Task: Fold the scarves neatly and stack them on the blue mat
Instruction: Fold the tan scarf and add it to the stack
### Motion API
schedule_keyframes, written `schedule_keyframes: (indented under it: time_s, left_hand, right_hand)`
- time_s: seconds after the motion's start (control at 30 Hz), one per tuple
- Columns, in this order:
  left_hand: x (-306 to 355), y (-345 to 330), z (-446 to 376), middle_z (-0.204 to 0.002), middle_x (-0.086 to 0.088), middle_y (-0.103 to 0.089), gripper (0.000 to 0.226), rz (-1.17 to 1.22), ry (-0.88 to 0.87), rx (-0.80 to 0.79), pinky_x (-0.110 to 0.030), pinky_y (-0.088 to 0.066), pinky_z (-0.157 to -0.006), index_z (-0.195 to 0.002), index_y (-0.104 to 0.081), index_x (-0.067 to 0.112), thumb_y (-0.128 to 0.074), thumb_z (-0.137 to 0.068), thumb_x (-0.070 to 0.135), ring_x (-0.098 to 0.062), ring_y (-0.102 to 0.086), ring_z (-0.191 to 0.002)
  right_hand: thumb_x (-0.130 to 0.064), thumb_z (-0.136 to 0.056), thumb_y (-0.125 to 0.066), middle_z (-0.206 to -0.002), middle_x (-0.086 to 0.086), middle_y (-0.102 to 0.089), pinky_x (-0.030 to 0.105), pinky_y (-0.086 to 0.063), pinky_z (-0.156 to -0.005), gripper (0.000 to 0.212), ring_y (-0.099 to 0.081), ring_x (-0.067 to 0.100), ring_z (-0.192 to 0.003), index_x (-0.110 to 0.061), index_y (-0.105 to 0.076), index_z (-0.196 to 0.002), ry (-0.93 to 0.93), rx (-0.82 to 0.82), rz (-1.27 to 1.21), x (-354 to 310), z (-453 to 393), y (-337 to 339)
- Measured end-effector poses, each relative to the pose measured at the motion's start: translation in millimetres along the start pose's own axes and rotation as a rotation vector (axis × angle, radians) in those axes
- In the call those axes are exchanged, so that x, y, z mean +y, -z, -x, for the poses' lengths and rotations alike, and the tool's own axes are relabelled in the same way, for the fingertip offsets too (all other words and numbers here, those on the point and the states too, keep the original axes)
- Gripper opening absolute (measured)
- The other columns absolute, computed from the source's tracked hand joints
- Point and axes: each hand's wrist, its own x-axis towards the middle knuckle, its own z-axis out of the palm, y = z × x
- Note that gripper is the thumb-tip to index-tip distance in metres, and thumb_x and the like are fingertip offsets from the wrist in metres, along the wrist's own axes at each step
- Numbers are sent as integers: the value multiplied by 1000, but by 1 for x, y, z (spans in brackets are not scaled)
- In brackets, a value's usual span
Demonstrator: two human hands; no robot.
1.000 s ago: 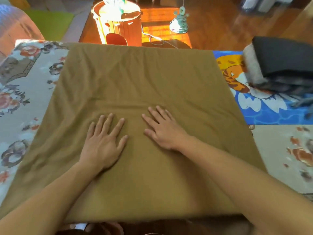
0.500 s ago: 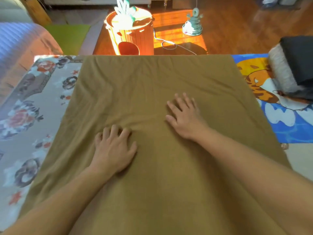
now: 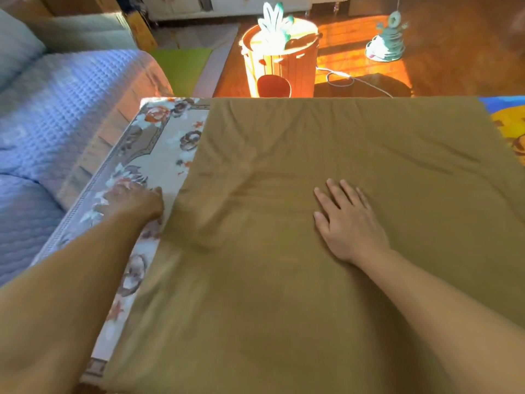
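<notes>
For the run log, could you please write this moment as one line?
right hand flat on olive scarf | left hand at scarf's left edge, grip unclear | scarf spread, unfolded | blue mat at right

A table under a floral cloth [image 3: 159,143] carries everything; the olive-brown scarf [image 3: 326,265] lies spread flat over most of it, from centre out to 6 o'clock; bare floral cloth shows along the 9 o'clock side; a corner of the blue mat [image 3: 505,120] lies at 2 o'clock, touching the scarf's edge.
</notes>
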Motion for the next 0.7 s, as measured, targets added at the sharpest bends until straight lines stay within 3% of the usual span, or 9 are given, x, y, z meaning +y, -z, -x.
schedule_keyframes:
  time_s: [0.07, 0.13, 0.23, 0.3, 0.4, 0.53, 0.63, 0.7]
  left_hand:
    - [20, 3, 11, -166, -24, -12, 79, 86, -83, -39, -57, -15, -122, -156, -25, 2, -34, -103, 59, -45, -10, -152]
    - [40, -1, 27, -164, -22, -14, 84, 160, -122, -69, -59, -25, -118, -153, -28, 3, -48, -97, 63, -46, -17, -149]
    - [61, -2, 36, -151, -21, -35, 81, 303, -132, -112, -52, -46, -104, -147, -35, 3, -63, -92, 55, -43, -48, -129]
    - [66, 5, 35, -130, -20, -56, 62, 318, -192, -147, -44, -52, -88, -131, -51, -1, -69, -92, 44, -36, -60, -109]
    - [61, 16, 29, -106, -16, -66, 32, 566, -169, -309, -40, -52, -69, -110, -61, 2, -73, -93, 27, -31, -65, -89]
    - [39, 30, 22, -110, -15, -74, 30, 934, -60, -633, -48, -56, -87, -120, -65, 5, -64, -98, 25, -32, -69, -103]
    - [26, 36, 20, -104, -12, -77, 23, 964, -42, -783, -44, -55, -82, -113, -65, 4, -52, -106, 22, -26, -69, -104]
    - [24, 36, 15, -108, -11, -75, 22, 956, -24, -784, -42, -55, -84, -115, -64, 3, -54, -105, 20, -24, -68, -105]
  right_hand:
    - [-56, -95, -10, -167, -2, -13, 41, -6, -126, 69, -6, 21, -154, -32, -22, -158, -5, 5, -6, -1, 1, 0]
    - [-56, -95, -11, -167, -2, -14, 41, -6, -126, 68, -6, 21, -154, -32, -23, -158, -9, 13, -5, -1, 2, 0]
    - [-54, -98, -16, -167, -3, -14, 40, -6, -126, 64, -7, 20, -154, -32, -23, -158, -11, 7, -4, -1, 1, 1]
    - [-53, -99, -19, -167, -3, -15, 40, -7, -126, 63, -8, 20, -154, -32, -24, -158, -14, 11, -4, -1, 1, 1]
    - [-52, -101, -21, -167, -3, -16, 40, -7, -126, 60, -8, 19, -153, -32, -25, -157, -22, 10, -16, 0, 1, 1]
    - [-52, -100, -23, -166, -2, -19, 40, -10, -125, 60, -10, 20, -153, -32, -27, -157, -26, 19, -18, -1, 1, 0]
    - [-50, -101, -28, -166, -2, -19, 40, -10, -125, 59, -10, 19, -153, -31, -28, -157, -32, 18, -20, -1, 1, 1]
    - [-50, -101, -28, -166, -3, -19, 39, -10, -125, 58, -11, 19, -153, -31, -28, -156, -35, 22, -19, -2, 1, 1]
